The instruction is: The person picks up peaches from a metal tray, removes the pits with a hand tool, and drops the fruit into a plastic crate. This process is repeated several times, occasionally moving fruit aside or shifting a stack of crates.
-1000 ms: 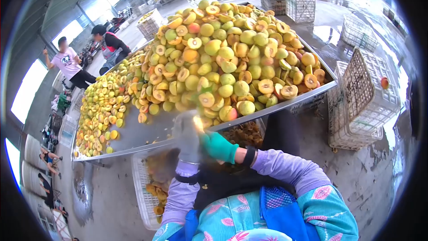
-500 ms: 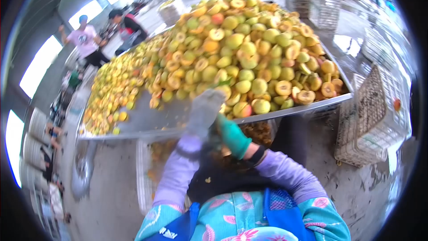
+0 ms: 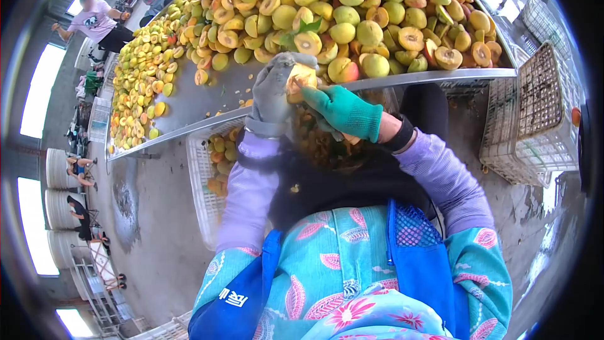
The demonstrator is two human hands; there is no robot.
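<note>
1. Fingers: the left hand (image 3: 275,91), in a grey knit glove, curls its fingers around a peach (image 3: 301,81) and holds it. The right hand (image 3: 345,110), in a green glove, has its fingers drawn close together with the tips on the fruit. I cannot tell whether they grip anything.
2. The peach is at the near edge of the table (image 3: 207,104), just in front of the pile (image 3: 352,6), and shows rough yellow-orange flesh.
3. Writing: a white mark on the blue apron (image 3: 236,299), near left, is too small to read.
4. Materials: the table is smooth sheet metal with a raised rim. The pile is of round yellow-green fruit, and many halves show a brown pit hollow. The sleeves (image 3: 434,173) are ribbed lilac cloth.
5. A white plastic lattice crate (image 3: 200,173) under the table holds fruit. Wire baskets (image 3: 541,107) stand to the right.
6. Hidden: both palms face away, the arms cover part of the crate, and the pile is cut off at the far edge. Two people (image 3: 97,22) at the far left are small and blurred.
</note>
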